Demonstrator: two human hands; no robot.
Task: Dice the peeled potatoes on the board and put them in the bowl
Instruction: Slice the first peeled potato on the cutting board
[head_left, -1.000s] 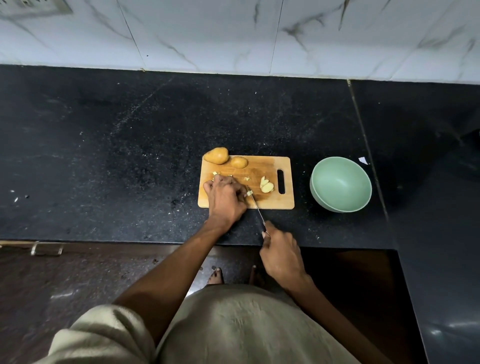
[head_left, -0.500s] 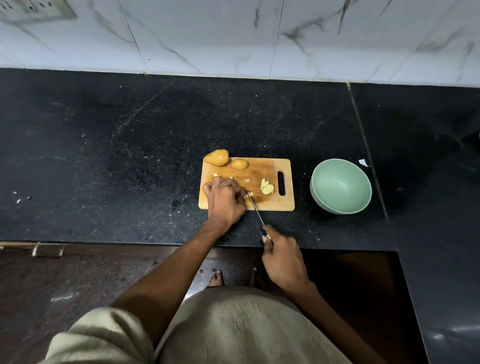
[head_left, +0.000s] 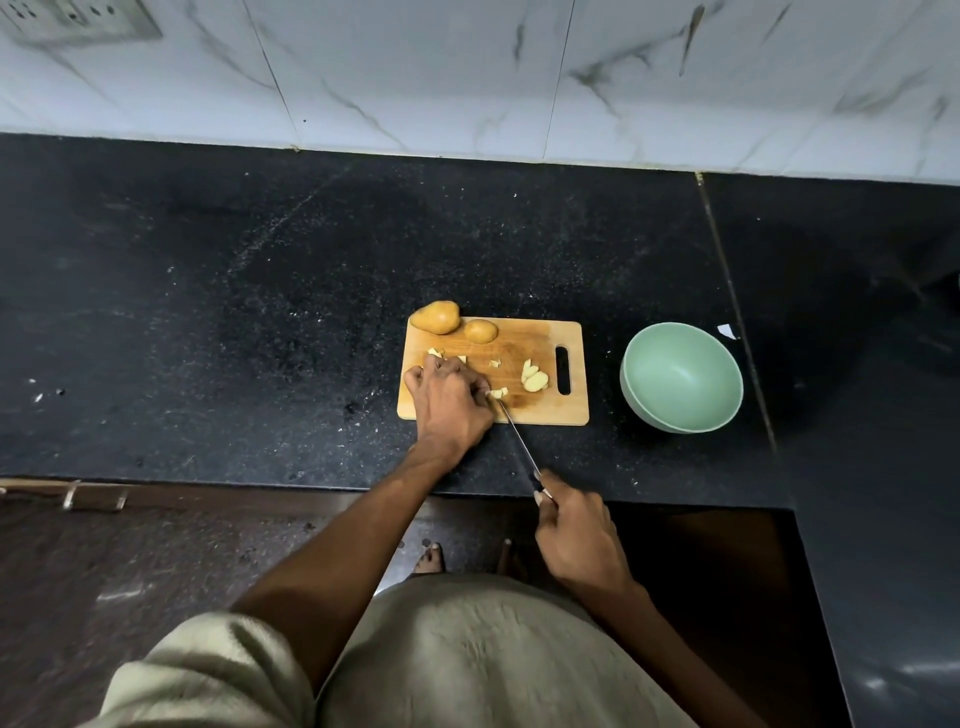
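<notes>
A wooden cutting board (head_left: 530, 410) lies on the black counter. My left hand (head_left: 451, 402) presses down on a potato piece (head_left: 497, 394) at the board's near left; most of that piece is hidden under my fingers. My right hand (head_left: 579, 530) grips the handle of a knife (head_left: 517, 441), whose tip meets the piece. Cut slices (head_left: 534, 376) lie near the board's handle slot. Small bits (head_left: 435, 353) sit above my left hand. Two whole potatoes, a larger one (head_left: 436, 317) and a smaller one (head_left: 480, 331), rest at the far left corner. The green bowl (head_left: 680, 376) stands to the right, nothing in it.
The black granite counter (head_left: 234, 312) runs left and right, with its front edge near my right hand. A marble-tiled wall (head_left: 467, 73) backs it. A raised dark surface (head_left: 883, 364) borders the right side. My bare feet show on the floor below.
The knife and my right hand have drawn slightly back toward me along the cut. My left hand stays pressed on the piece. The view has shifted a little.
</notes>
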